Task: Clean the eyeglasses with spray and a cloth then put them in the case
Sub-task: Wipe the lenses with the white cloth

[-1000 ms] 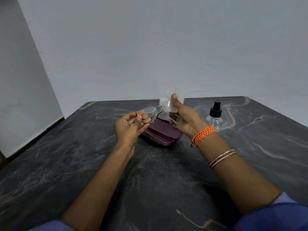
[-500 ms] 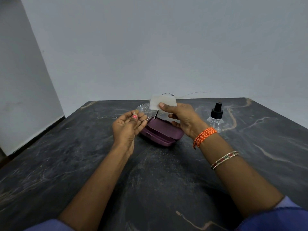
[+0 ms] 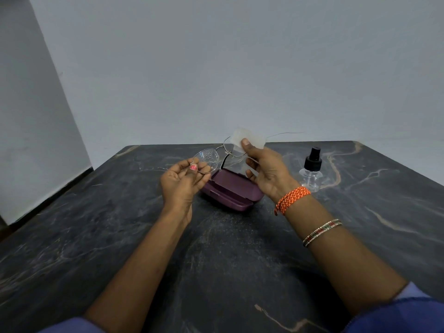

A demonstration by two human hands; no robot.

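Thin metal-framed eyeglasses (image 3: 208, 157) are held up above the table. My left hand (image 3: 183, 183) pinches the rim of the left lens, which is speckled with droplets. My right hand (image 3: 265, 171) presses a white cloth (image 3: 247, 138) folded around the right lens, thumb on the near side. One temple arm sticks out to the right past the cloth. A purple eyeglass case (image 3: 231, 189) lies open on the table just below and behind both hands. A small clear spray bottle (image 3: 311, 171) with a black top stands to the right of the case.
The dark marble table (image 3: 120, 236) stretches in front of me, its left edge running beside a pale wall (image 3: 36, 116). A pale wall stands behind the table's far edge.
The glasses have tilted so the droplet-covered left lens faces me more. My right hand shifted the cloth over the right lens, thumb rubbing across it.
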